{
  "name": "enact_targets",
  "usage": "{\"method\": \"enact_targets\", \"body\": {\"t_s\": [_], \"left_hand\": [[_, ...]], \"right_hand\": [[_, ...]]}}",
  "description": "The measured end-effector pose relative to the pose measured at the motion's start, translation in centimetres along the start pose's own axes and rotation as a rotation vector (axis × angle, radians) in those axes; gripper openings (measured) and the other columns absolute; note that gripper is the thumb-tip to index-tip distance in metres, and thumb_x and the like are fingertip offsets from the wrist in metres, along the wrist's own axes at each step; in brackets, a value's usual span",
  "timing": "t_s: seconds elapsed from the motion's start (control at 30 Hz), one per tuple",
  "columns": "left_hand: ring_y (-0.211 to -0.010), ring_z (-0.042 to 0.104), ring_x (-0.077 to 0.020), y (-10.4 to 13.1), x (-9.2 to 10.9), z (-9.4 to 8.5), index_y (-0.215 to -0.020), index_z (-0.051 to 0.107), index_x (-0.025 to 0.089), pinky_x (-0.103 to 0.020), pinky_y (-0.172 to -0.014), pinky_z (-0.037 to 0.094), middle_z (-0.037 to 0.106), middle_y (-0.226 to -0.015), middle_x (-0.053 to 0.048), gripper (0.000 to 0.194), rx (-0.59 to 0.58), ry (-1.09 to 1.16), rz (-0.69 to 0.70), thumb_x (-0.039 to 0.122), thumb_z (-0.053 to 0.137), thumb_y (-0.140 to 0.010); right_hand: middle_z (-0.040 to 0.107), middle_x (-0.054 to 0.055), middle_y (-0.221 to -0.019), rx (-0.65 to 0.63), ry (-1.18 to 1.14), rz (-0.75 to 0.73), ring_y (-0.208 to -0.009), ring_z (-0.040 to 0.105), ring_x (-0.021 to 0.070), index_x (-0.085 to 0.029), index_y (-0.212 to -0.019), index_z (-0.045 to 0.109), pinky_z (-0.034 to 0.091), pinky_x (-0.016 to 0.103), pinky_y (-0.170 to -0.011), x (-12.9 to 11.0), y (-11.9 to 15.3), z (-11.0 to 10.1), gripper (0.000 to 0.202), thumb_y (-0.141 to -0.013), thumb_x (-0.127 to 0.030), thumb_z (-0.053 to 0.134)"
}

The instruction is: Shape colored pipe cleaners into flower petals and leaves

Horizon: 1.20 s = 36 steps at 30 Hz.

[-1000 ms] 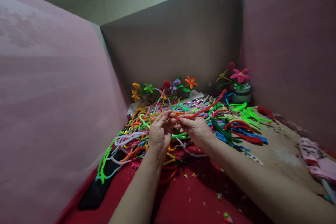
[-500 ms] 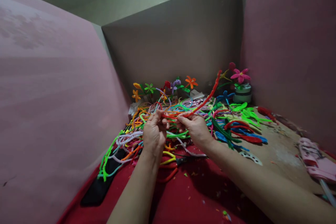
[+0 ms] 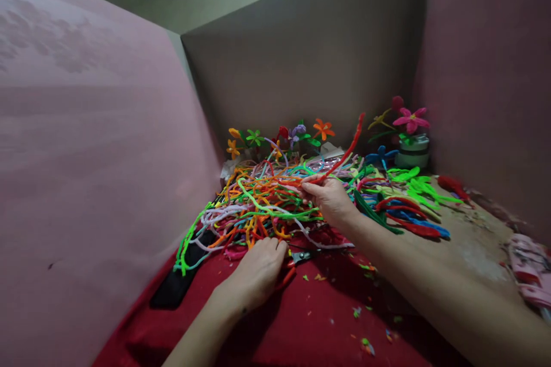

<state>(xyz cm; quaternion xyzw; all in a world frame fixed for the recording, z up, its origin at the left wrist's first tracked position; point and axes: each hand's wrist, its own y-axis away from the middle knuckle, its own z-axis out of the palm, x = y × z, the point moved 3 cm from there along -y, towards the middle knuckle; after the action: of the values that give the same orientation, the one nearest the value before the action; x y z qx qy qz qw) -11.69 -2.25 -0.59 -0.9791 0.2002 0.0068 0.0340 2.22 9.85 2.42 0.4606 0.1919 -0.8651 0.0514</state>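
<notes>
My right hand (image 3: 329, 198) pinches a long red fuzzy stem (image 3: 350, 146) whose free end rises to the upper right, above a tangled pile of coloured fuzzy stems (image 3: 262, 203). Lower and to the left, my left hand (image 3: 262, 266) lies over the handles of a cutting tool (image 3: 301, 256) on the red cloth. Its fingers are curled with the fingertips hidden, so how it grips the handles is unclear. Part of a red handle shows beside the hand.
Fuzzy flowers (image 3: 323, 128) stand behind the pile, with a pink one (image 3: 412, 120) by a pale green jar (image 3: 412, 152). A black phone (image 3: 172, 289) lies left. Small scraps dot the red cloth (image 3: 318, 321). A pink tool (image 3: 529, 269) is at far right.
My left hand has left the red stem and moved down to the cutting tool's handles. My right hand still holds the stem. The view has shifted slightly.
</notes>
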Motion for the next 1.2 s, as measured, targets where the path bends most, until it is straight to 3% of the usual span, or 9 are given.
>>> {"method": "enact_targets", "body": {"t_s": [0.1, 0.23, 0.37, 0.6, 0.97, 1.2], "left_hand": [[-0.072, 0.048, -0.0187, 0.5, -1.2, -0.3, -0.081, 0.05, 0.018, -0.03, -0.065, 0.034, 0.057, -0.083, -0.007, 0.012, 0.013, -0.06, -0.015, 0.027, 0.041, -0.081], [-0.068, 0.049, -0.0166, 1.5, -2.6, -1.6, -0.074, 0.043, 0.02, -0.027, -0.06, 0.032, 0.056, -0.076, -0.004, 0.005, 0.044, -0.053, -0.139, 0.018, 0.04, -0.077], [-0.065, 0.054, -0.0162, 1.2, -1.9, -2.6, -0.081, 0.038, 0.021, -0.026, -0.056, 0.033, 0.056, -0.078, -0.004, 0.01, 0.057, -0.078, -0.295, 0.013, 0.035, -0.076], [-0.07, 0.062, -0.0245, -0.9, -1.1, -3.3, -0.089, 0.039, 0.015, -0.029, -0.055, 0.039, 0.059, -0.082, -0.013, 0.012, 0.052, -0.262, -0.528, 0.014, 0.031, -0.08], [-0.075, 0.062, -0.0286, -1.0, -1.3, -3.6, -0.097, 0.044, 0.01, -0.032, -0.056, 0.043, 0.058, -0.09, -0.017, 0.022, -0.008, -0.348, -0.53, 0.011, 0.029, -0.08], [-0.074, 0.062, -0.025, -1.0, -0.8, -3.9, -0.1, 0.045, 0.01, -0.029, -0.055, 0.043, 0.057, -0.088, -0.016, 0.028, -0.021, -0.415, -0.511, 0.007, 0.022, -0.083]], "right_hand": [[0.058, -0.002, -0.052, -0.028, -0.033, 0.007, -0.048, 0.052, 0.0092, -0.014, -0.065, 0.06, 0.037, 0.02, -0.045, -0.3, -0.1, -0.2, 0.01, -0.06, -0.019, 0.067], [0.06, 0.0, -0.057, -0.059, -0.087, 0.046, -0.051, 0.054, 0.0104, -0.013, -0.065, 0.06, 0.036, 0.021, -0.045, -0.5, -0.3, -0.4, 0.014, -0.059, -0.023, 0.068], [0.061, 0.001, -0.06, -0.061, -0.071, 0.063, -0.051, 0.054, 0.0101, -0.012, -0.068, 0.06, 0.036, 0.02, -0.044, -0.1, -0.3, -0.3, 0.018, -0.06, -0.027, 0.068], [0.059, -0.001, -0.055, -0.003, 0.03, 0.086, -0.046, 0.05, 0.0083, -0.013, -0.069, 0.064, 0.034, 0.019, -0.041, 0.4, 0.4, 0.3, 0.015, -0.061, -0.025, 0.064], [0.059, 0.001, -0.054, -0.042, -0.019, 0.136, -0.047, 0.052, 0.0089, -0.012, -0.065, 0.063, 0.037, 0.019, -0.041, 1.2, 0.5, 0.4, 0.017, -0.062, -0.028, 0.067], [0.059, 0.002, -0.052, -0.06, -0.041, 0.176, -0.045, 0.054, 0.0094, -0.011, -0.063, 0.063, 0.039, 0.018, -0.04, 1.1, 0.8, 0.5, 0.019, -0.061, -0.029, 0.069]]}}
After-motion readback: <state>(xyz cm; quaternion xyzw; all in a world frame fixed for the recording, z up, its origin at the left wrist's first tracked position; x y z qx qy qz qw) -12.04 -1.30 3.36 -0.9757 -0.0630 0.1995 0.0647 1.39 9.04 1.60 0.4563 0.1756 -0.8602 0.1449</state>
